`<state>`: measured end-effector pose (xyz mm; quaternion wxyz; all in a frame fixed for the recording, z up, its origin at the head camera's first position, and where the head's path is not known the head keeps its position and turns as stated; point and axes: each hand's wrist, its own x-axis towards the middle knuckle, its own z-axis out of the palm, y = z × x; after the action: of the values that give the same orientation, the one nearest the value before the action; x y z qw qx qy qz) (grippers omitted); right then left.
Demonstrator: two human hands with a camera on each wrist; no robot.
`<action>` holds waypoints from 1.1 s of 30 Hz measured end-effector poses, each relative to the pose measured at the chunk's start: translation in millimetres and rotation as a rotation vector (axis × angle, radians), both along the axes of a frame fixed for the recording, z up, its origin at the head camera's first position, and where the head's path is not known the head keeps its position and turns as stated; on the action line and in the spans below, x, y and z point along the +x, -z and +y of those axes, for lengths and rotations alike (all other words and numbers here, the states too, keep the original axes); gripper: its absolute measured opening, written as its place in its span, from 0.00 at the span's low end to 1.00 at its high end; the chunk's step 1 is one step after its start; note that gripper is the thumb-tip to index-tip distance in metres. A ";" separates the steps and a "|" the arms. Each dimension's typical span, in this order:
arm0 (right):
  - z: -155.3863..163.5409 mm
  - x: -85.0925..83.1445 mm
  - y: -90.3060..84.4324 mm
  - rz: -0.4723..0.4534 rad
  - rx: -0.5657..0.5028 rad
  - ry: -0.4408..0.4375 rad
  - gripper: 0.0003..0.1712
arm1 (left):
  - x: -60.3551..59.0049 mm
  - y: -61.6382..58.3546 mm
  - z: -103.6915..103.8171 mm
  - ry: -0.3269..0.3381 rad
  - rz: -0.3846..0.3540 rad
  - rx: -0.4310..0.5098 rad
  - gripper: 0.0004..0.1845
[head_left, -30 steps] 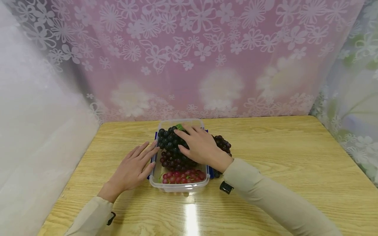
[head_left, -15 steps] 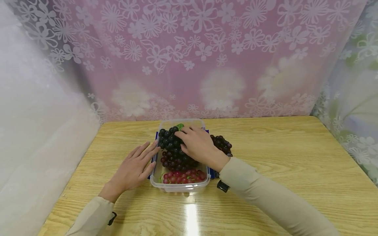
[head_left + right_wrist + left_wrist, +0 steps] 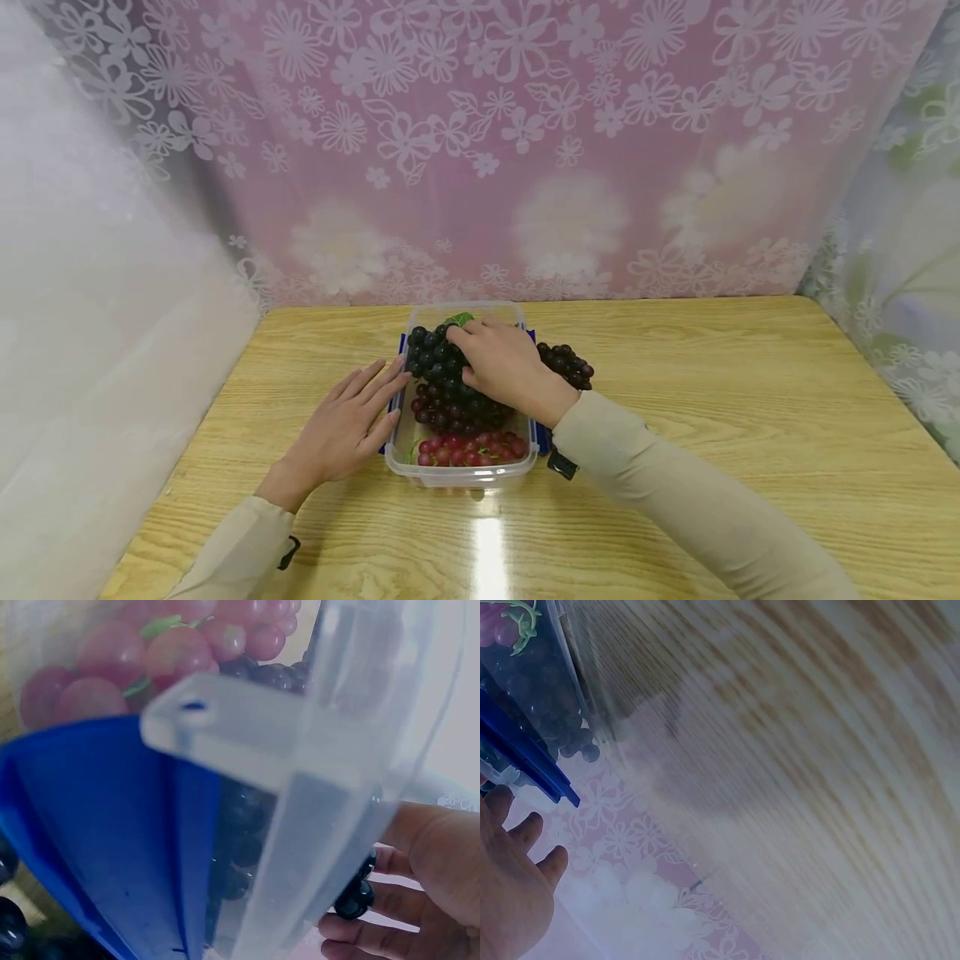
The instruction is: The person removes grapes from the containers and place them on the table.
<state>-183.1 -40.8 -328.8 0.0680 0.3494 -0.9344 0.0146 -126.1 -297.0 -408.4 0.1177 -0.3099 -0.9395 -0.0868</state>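
A clear plastic container (image 3: 461, 472) with blue side clips holds bunches of grapes. Red grapes (image 3: 471, 451) lie at its near end, dark purple grapes (image 3: 450, 410) in the middle, and a black bunch of grapes (image 3: 435, 354) on top at the far end. My right hand (image 3: 510, 367) reaches over the right rim and grips the black bunch; in the right wrist view its bent fingers (image 3: 390, 900) are against black grapes. My left hand (image 3: 345, 429) rests its straight fingertips on the container's left side, close to a blue clip (image 3: 525, 750).
More dark grapes (image 3: 566, 364) lie on the wooden table (image 3: 712, 400), just right of the container. A pink flowered curtain (image 3: 465, 208) hangs behind the table's far edge, and a white sheet (image 3: 112, 292) hangs at the left.
My right hand's fingers have drawn in closer around the black grapes, and its wrist has shifted slightly left. The left hand stays at the container's side.
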 end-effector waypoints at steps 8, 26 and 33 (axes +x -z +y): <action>-4.0 -0.6 -4.4 -0.046 0.071 0.034 0.28 | 0.5 -0.4 0.3 -0.003 -0.007 0.004 0.28; -1.8 -2.3 -0.6 -0.079 0.030 0.051 0.31 | -0.8 1.6 0.4 -0.002 -0.013 0.014 0.28; -1.8 -4.6 -2.1 -0.108 0.038 0.041 0.29 | -0.6 2.1 0.3 -0.005 -0.017 0.019 0.28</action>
<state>-187.7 -42.7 -326.7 0.0112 0.3299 -0.9438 0.0143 -126.7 -296.7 -410.5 0.1129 -0.3055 -0.9404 -0.0980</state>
